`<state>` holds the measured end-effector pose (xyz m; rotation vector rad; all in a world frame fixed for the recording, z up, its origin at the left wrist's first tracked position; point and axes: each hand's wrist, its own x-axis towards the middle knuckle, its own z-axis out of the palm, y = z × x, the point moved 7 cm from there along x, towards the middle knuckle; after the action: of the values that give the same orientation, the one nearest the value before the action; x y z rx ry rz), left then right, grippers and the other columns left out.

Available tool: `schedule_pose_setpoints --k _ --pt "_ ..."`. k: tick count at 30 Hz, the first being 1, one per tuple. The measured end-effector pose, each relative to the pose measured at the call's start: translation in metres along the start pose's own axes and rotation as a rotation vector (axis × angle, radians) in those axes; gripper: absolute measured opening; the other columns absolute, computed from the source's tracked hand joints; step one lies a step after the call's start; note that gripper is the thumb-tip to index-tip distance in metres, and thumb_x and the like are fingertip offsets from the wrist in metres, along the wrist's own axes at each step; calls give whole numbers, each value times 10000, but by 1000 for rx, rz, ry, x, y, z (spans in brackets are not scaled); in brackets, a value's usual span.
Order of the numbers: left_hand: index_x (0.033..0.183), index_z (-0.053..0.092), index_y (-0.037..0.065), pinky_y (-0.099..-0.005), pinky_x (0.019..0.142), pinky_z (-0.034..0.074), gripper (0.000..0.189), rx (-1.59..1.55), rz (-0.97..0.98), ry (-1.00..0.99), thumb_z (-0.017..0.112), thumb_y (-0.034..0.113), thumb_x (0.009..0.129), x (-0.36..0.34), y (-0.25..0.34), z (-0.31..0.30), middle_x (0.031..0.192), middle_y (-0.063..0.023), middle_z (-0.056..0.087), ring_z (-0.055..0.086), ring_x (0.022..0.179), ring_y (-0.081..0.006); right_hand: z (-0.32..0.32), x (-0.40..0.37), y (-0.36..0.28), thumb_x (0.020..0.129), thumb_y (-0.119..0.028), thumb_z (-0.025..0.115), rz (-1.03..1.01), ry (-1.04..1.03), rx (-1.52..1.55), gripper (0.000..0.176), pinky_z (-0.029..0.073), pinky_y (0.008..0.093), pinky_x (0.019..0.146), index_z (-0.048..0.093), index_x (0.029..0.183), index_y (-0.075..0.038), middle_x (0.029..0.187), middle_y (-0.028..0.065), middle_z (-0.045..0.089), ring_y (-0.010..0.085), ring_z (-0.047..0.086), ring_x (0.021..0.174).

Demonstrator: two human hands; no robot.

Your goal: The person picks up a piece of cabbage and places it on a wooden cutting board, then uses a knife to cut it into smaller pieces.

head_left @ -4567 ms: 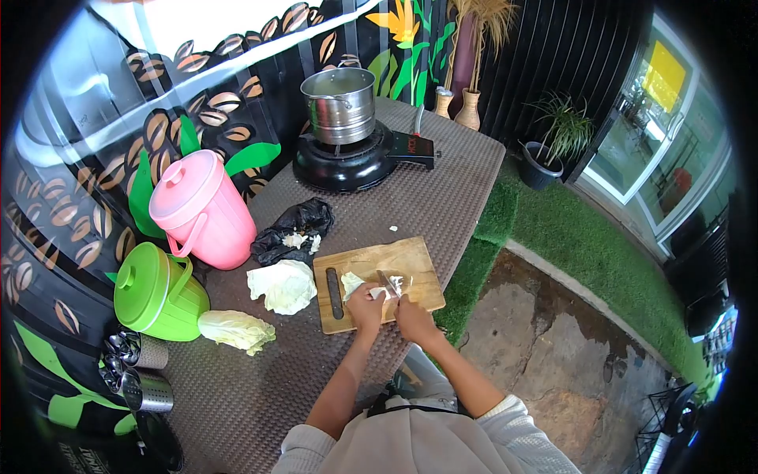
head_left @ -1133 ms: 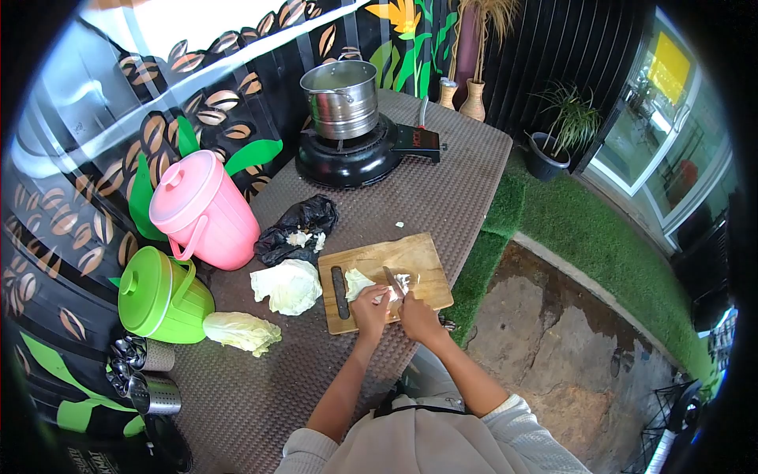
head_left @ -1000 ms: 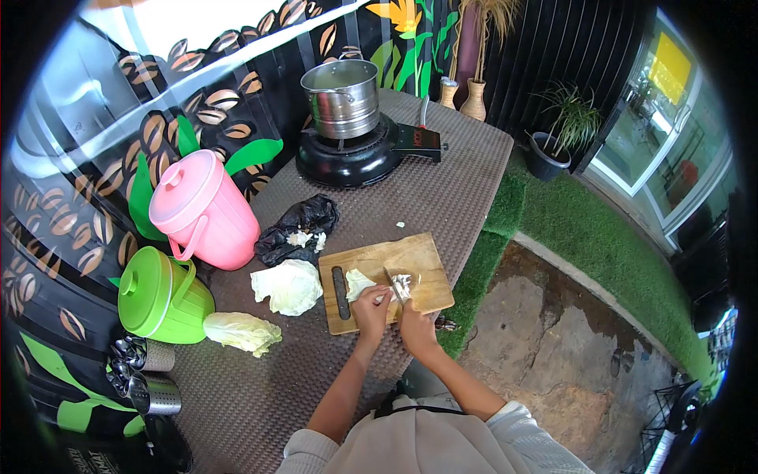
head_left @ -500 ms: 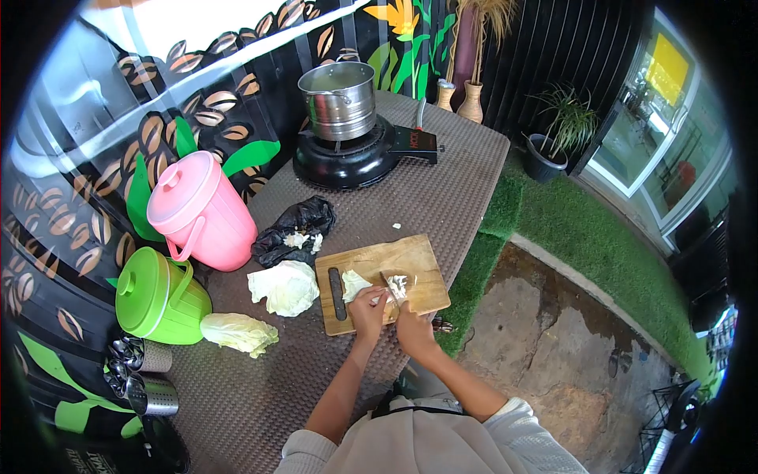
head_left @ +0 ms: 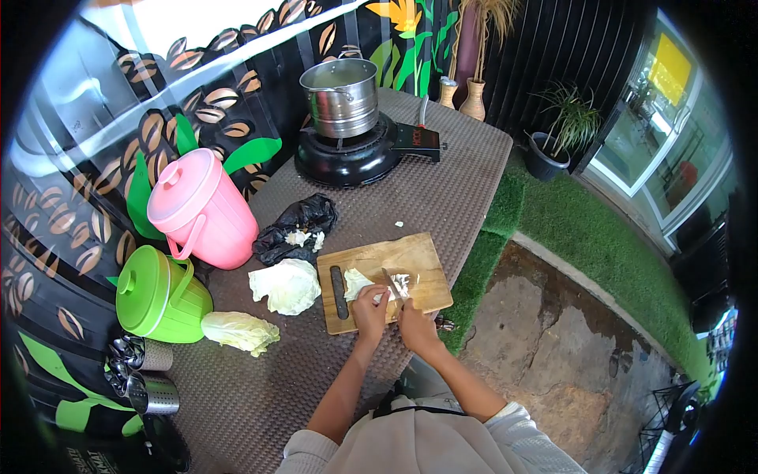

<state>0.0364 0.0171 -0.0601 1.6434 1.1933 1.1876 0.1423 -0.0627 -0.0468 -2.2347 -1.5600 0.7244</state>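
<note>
A wooden cutting board lies near the table's front edge. My right hand is closed round the handle of a knife, whose blade points away from me over the board. Just left of it, my left hand presses a pale cabbage leaf onto the board with bent fingers. Small white cut pieces lie to the right of the blade. Left of the board sit a cabbage piece and a longer cabbage head.
A steel pot stands on a black stove at the back. Pink and green lidded containers stand at left, near a black plastic bag. Metal utensil holders are at lower left.
The view has shifted very slightly. Both hands stay at the board, with only a small movement of the knife and fingers at the leaf.
</note>
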Motion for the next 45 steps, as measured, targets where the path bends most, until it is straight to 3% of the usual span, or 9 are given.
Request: schedule_pose_setpoints --k 2,5,15,24,26,35,39,42,45 --pt "853 668 -9 -288 545 491 90 57 120 3 668 62 799 1 9 -2 923 -114 647 632 745 -228 6 -4 2 925 -215 441 52 36 9 270 487 539 693 403 1017 36 847 312 605 480 606 784" --pt "858 663 -8 -299 552 489 87 81 127 -29 663 52 795 1 15 -3 906 -114 642 628 778 -244 15 -2 5 927 -215 441 78 99 15 267 488 540 691 397 1025 29 834 314 604 478 607 780" --pt "878 675 7 -282 544 504 104 120 131 -40 680 50 784 4 12 -1 921 -113 627 633 733 -201 -4 12 0 913 -190 444 -24 -17 32 277 486 537 695 414 995 72 798 318 603 479 607 769" --pt "874 684 5 -298 547 509 106 111 120 -48 670 37 774 6 14 0 895 -116 632 631 727 -239 26 10 4 908 -154 446 68 116 -121 215 518 505 631 403 995 38 767 291 614 430 638 739" --pt "867 687 -4 -292 533 513 104 129 152 -33 675 37 773 5 11 -2 895 -123 637 639 734 -234 25 11 -8 861 -135 500 -84 346 -388 198 536 366 456 442 988 6 610 138 642 278 663 545" --pt "880 700 -9 -285 528 515 138 -16 -39 -45 695 78 774 3 8 -4 919 -127 647 638 622 -204 -12 10 -15 882 -157 487 -50 -22 -140 249 536 475 665 433 1017 45 820 276 635 414 654 780" --pt "877 705 -8 -276 526 500 134 45 9 -26 696 74 771 4 -2 -2 916 -128 651 639 633 -201 8 1 -9 865 -115 498 -11 82 -99 223 529 474 669 434 994 55 793 284 624 421 643 757" --pt "868 707 -8 -270 526 488 131 1 33 -12 697 71 764 1 0 -2 903 -124 655 640 664 -197 15 2 -6 870 -126 484 -40 218 -198 223 550 443 599 441 1017 36 759 233 649 384 666 733" --pt "871 709 -2 -272 530 490 130 91 220 38 696 69 763 1 7 -7 898 -124 655 638 701 -195 18 9 -14 864 -115 481 -61 201 -249 212 552 423 562 448 1015 30 734 211 655 371 670 708"
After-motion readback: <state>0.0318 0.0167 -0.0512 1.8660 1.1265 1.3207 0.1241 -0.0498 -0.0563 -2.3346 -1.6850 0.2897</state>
